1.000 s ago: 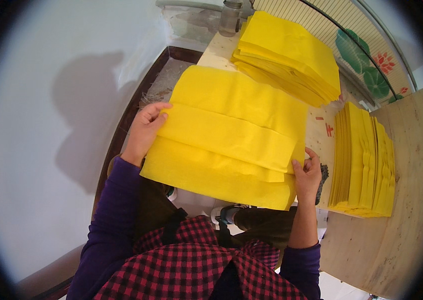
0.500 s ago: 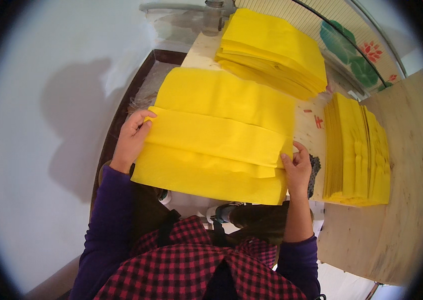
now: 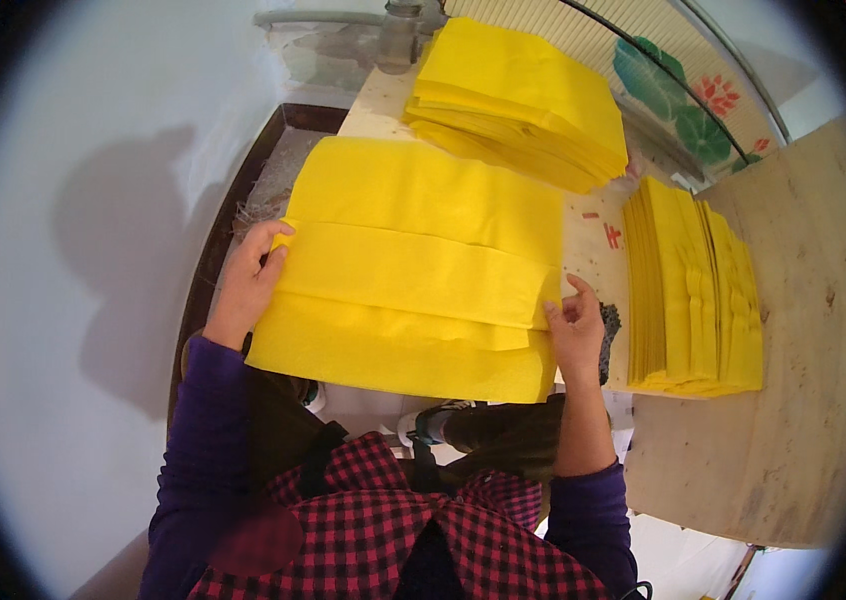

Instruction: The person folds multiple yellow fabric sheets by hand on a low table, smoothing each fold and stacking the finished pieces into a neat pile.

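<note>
A wide yellow fabric sheet (image 3: 413, 260) lies spread in front of me, a folded band running across its middle. Its near part reaches past the table edge over my lap. At the left end of the band, my left hand (image 3: 248, 285) is closed on the sheet's edge, thumb and forefinger together. My right hand (image 3: 576, 330) holds the opposite edge at the band's right end. There the thumb presses on the fabric, the forefinger is raised and curled, and the other fingertips are partly hidden.
A thick stack of yellow fabric (image 3: 523, 85) lies at the back of the pale wooden table (image 3: 593, 235). Another yellow stack (image 3: 693, 300) is at the right, by a wooden board (image 3: 803, 330). A dark rough object (image 3: 609, 330) sits beside my right hand. A jar (image 3: 400, 40) stands far back.
The whole view has shifted slightly, moving the scene a little left in the picture. Both hands keep nearly the same places on the sheet's edges, and its folded band looks the same.
</note>
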`<action>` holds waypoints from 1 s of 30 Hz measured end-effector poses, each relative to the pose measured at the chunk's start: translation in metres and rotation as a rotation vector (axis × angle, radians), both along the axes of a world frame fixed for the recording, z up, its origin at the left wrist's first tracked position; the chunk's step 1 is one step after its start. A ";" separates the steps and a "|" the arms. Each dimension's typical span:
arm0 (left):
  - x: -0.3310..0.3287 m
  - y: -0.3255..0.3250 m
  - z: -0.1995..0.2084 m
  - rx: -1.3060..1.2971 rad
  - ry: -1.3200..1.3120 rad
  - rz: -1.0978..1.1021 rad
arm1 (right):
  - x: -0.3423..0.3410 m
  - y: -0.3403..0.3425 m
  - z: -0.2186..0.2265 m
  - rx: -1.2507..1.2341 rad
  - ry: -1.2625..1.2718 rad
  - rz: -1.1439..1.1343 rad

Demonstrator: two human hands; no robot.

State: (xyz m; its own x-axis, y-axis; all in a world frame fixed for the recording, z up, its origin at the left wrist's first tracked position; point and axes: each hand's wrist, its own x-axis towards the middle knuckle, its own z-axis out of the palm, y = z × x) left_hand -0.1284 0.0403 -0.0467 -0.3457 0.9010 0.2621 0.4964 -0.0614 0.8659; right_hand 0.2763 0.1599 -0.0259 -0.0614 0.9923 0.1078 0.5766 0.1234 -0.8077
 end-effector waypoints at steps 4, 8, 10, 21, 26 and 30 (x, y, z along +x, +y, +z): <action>-0.001 -0.001 0.001 -0.034 -0.035 -0.004 | -0.008 0.005 0.030 0.263 -0.154 0.120; -0.003 0.000 0.001 -0.071 -0.071 -0.020 | -0.056 -0.009 0.061 0.271 -0.131 0.369; -0.003 0.000 0.001 -0.023 0.012 -0.020 | -0.100 -0.022 0.063 0.161 -0.034 0.548; -0.004 -0.001 -0.003 0.005 0.106 -0.009 | -0.154 -0.027 0.011 0.217 -0.737 0.449; -0.004 -0.001 -0.005 -0.024 0.052 -0.011 | -0.094 -0.007 0.006 0.162 -0.855 0.275; -0.001 -0.002 -0.004 0.002 0.051 -0.018 | -0.071 0.000 0.004 0.136 -0.856 0.199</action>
